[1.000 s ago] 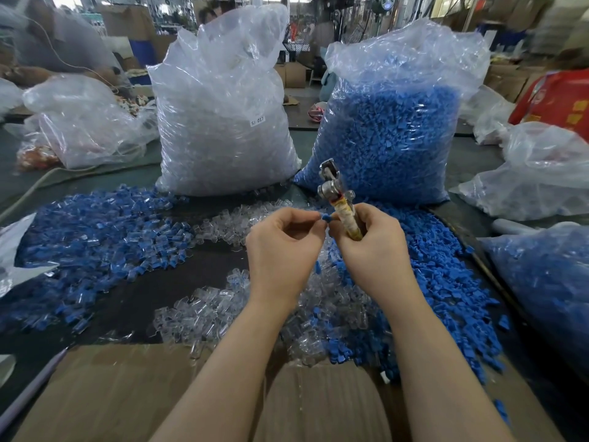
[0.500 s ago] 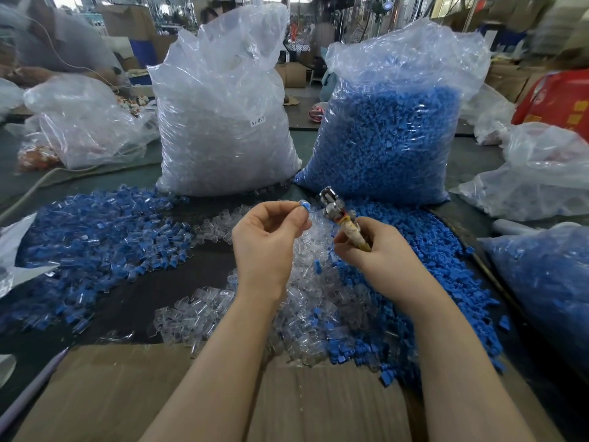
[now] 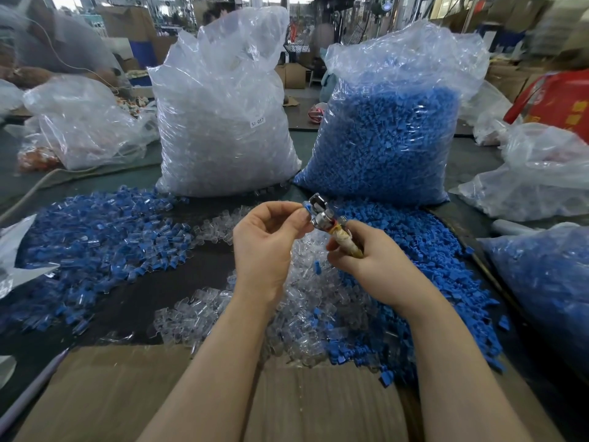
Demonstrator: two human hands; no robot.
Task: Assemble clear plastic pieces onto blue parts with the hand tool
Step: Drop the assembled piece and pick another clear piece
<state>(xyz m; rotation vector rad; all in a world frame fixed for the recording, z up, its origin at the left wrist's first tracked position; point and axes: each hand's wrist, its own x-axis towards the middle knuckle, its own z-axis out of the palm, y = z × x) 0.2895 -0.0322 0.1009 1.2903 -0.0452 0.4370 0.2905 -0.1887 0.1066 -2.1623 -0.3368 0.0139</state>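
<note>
The left hand (image 3: pixel 264 247) is pinching a blue part (image 3: pixel 306 207) at the hand tool (image 3: pixel 331 226) head; the right hand (image 3: pixel 376 266) is gripping the tool's handle; misalignment is risking a dropped part.

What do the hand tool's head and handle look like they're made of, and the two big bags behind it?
The hand tool has a head that looks like bright metal, going by its silvery glints; its handle seems wrapped in yellowish tape, worn and dull. The clear-pieces bag and blue-parts bag look like thin transparent plastic film, crinkled and glossy.
</note>
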